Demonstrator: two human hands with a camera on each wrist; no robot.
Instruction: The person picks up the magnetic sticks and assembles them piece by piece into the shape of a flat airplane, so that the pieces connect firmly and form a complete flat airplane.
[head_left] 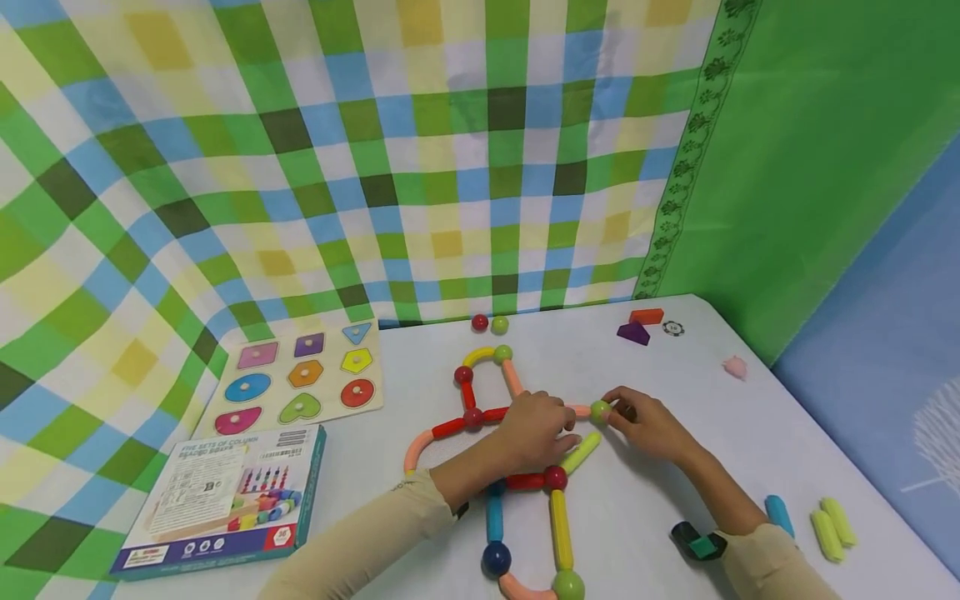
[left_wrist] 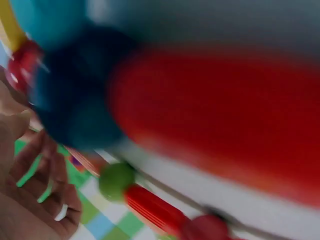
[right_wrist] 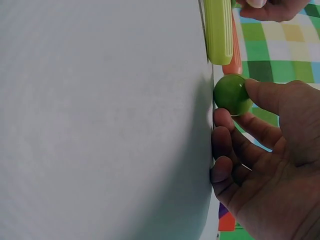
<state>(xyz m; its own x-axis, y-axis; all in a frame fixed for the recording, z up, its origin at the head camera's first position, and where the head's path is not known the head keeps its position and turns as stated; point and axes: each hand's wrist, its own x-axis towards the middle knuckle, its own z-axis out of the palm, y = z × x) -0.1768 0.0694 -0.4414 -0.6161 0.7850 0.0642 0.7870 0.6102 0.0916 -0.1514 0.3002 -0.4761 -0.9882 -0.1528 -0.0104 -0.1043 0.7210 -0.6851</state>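
Observation:
In the head view my right hand pinches a green ball at the end of a salmon rod. Seen from the right wrist, the thumb and index finger hold the ball, the other fingers curled beside the tabletop. My left hand lies over the middle of a figure of colored rods and balls, hiding part of it. Its fingers are loosely bent and spread in the left wrist view, with no piece visible between them. Close by, a light green rod slants up from a red ball.
A puzzle board and a boxed bead set are at the left. Two loose balls stand at the back. Right of the figure lie a purple block, a pink toy, light green rods and a blue rod.

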